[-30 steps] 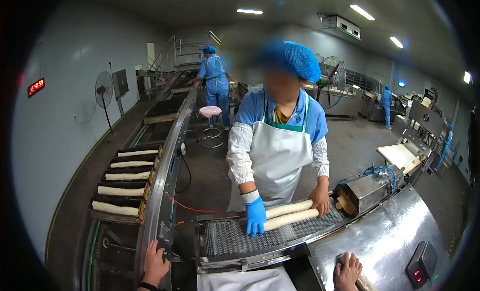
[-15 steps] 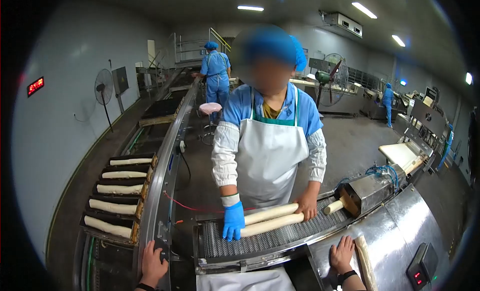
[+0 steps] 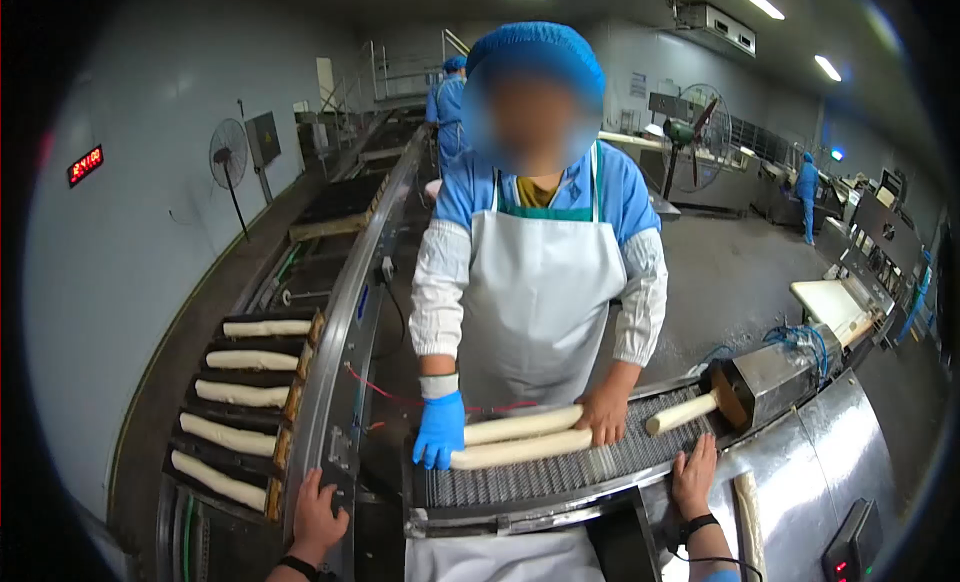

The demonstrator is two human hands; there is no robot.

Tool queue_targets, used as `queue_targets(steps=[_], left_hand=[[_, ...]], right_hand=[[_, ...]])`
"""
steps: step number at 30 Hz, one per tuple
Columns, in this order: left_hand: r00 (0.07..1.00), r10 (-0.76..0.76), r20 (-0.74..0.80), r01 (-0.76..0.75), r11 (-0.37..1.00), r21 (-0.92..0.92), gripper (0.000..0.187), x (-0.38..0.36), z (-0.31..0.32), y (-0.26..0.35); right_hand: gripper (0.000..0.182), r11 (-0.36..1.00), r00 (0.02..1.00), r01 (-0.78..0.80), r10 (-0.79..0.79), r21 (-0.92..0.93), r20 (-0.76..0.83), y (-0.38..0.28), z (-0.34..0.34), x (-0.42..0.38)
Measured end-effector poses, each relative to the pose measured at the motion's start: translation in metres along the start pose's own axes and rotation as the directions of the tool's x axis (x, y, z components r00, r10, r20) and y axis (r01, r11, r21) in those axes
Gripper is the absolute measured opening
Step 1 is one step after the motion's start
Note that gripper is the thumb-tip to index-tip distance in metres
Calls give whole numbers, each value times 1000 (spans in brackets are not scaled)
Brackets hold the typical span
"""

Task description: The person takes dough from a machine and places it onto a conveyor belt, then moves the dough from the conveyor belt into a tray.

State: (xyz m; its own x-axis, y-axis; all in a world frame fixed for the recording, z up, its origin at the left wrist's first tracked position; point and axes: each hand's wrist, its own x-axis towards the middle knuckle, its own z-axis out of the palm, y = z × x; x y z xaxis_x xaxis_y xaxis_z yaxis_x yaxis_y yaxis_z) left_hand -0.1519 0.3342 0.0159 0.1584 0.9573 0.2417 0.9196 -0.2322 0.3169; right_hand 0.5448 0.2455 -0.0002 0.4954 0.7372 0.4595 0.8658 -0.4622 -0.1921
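Observation:
My left hand [image 3: 318, 514] rests by the metal rail of the tray line at the lower left, fingers apart and nothing in it. At the lower right, my right hand [image 3: 694, 474] lies with fingers stretched out near the edge of the mesh conveyor [image 3: 520, 487], empty. A dough roll [image 3: 748, 517] lies on the steel surface beside that wrist. Across the conveyor a co-worker in a white apron, one hand gloved in blue, holds two long dough rolls [image 3: 525, 448] by their ends. Another roll [image 3: 682, 415] comes out of the machine at the conveyor's right.
Black trays [image 3: 232, 440] with dough strips stand on the line at left. A metal machine box [image 3: 790, 372] sits at the right, and a scale with red digits [image 3: 852, 544] at lower right. Other people work farther back, near a large fan [image 3: 697, 137].
The view has shifted. My right hand has moved up toward the conveyor edge, away from the roll on the steel. The roll at the machine reaches farther out.

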Motion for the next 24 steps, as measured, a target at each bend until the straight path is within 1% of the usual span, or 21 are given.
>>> queue_targets(steps=[1,2,3,5,6,7,9,10,11,13,14,15,17,18,19,22,24], left_hand=[[1000,4,-18,-4,1000,1,44,6,-2,-4],[1000,13,-12,-13,1000,-1,45,5,3,0],[1000,16,6,-16,1000,-4,46,-1,6,2],[1000,27,-7,-27,1000,-4,46,-7,11,6],[998,50,-28,-50,999,-5,47,-2,11,6],[998,50,-40,-50,999,-5,47,0,9,8],[1000,-10,24,10,1000,16,46,-2,1,11],[999,-19,32,18,1000,11,46,-1,1,12],[1000,-10,20,10,1000,10,46,1,0,13],[1000,-11,15,11,1000,9,45,-4,-4,12],[1000,-4,7,4,1000,1,45,-4,-6,10],[1000,5,-3,-5,1000,-5,44,-2,-8,11],[1000,-6,-9,6,1000,-19,44,-2,-8,10],[1000,-10,-13,10,1000,-26,44,-3,-7,10],[1000,-17,-14,17,999,-30,44,-3,-8,10],[999,-24,-26,23,999,-31,44,0,-9,11],[999,4,-33,-5,1000,-8,45,-1,-9,8]], right_hand=[[61,1000,999,28,-28,13,19,-7,4,5],[59,994,997,69,-70,81,18,-4,10,12],[59,994,997,73,-75,83,22,-2,15,15],[62,990,991,131,-130,57,-16,0,32,27],[66,990,994,111,-109,83,-32,-1,36,29],[66,990,993,116,-113,86,-43,-7,32,32],[68,978,967,200,-208,67,147,-18,15,37],[69,965,957,248,-257,82,131,-22,12,39],[65,964,951,259,-266,69,154,-29,9,42],[68,964,940,264,-266,42,215,-46,8,46],[66,953,936,302,-300,21,185,-50,19,47],[58,947,923,322,-313,-2,221,-63,15,50],[49,930,903,367,-359,11,234,-91,18,51],[42,906,893,422,-413,-16,182,-99,30,48],[32,892,888,453,-452,14,85,-110,41,47],[16,897,896,439,-441,48,48,-141,46,41],[15,883,880,467,-469,48,74,-153,34,38]])
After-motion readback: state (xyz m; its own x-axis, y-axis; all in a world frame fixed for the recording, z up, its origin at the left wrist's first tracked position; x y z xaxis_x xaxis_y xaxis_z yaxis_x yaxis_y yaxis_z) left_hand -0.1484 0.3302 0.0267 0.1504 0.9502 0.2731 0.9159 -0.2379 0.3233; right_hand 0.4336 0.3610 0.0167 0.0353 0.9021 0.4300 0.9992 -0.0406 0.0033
